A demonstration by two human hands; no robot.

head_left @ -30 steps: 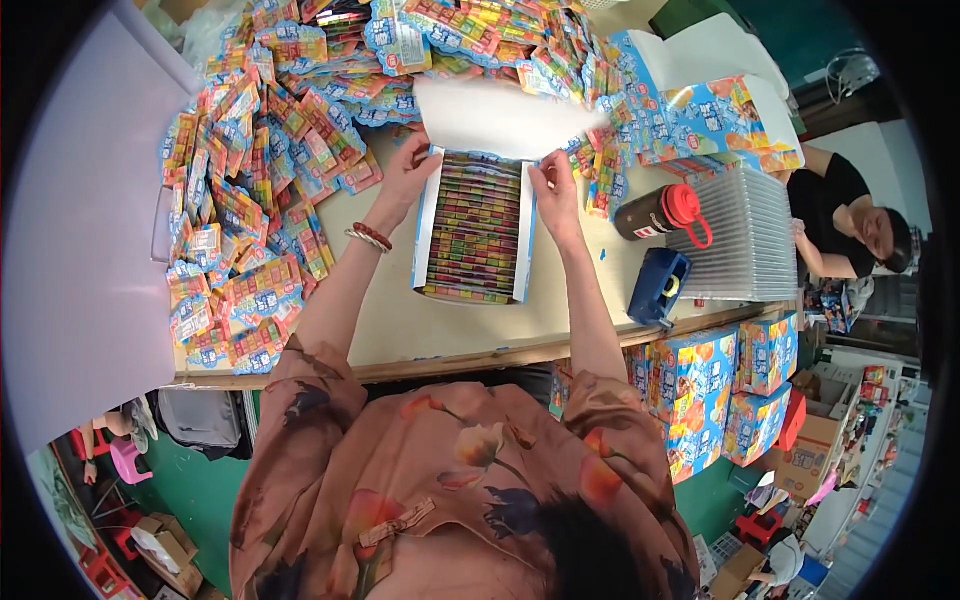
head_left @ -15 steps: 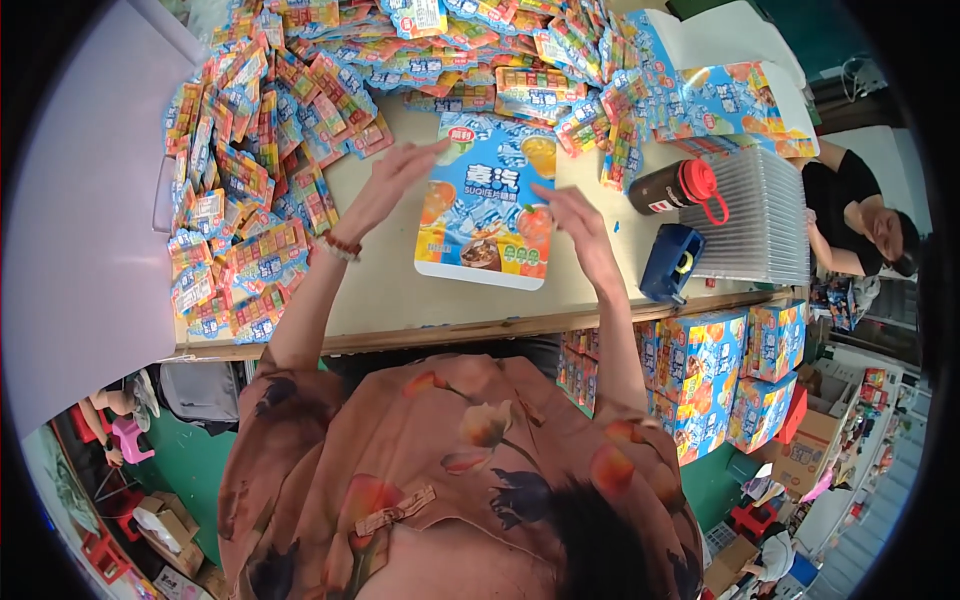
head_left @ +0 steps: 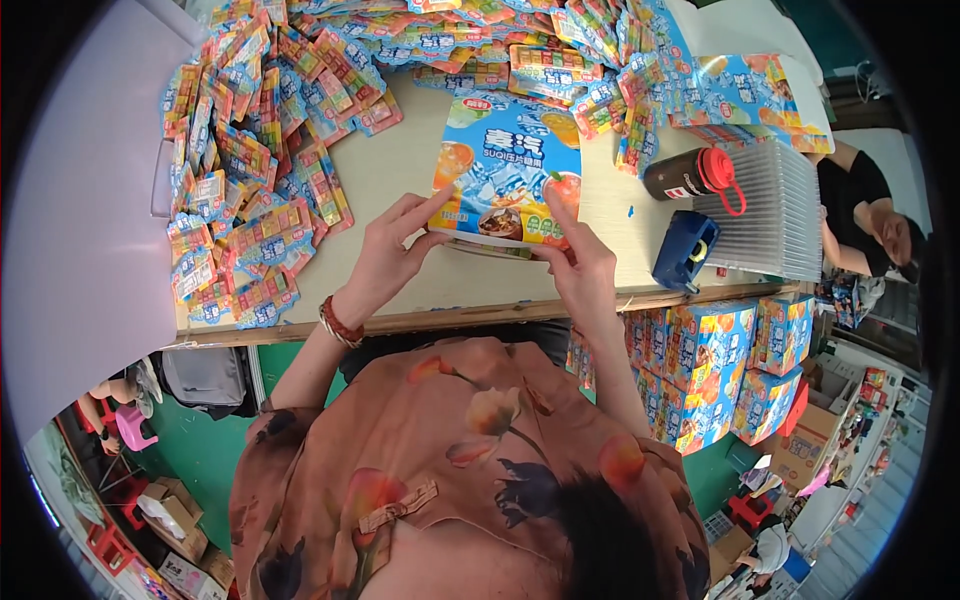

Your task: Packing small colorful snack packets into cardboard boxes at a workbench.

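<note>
One box (head_left: 508, 172), inside mostly hidden

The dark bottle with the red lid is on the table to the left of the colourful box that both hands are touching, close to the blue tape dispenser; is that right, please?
Not quite: the head view shows the dark bottle to the right of the colourful box, not to the left. The rest is correct.
</note>
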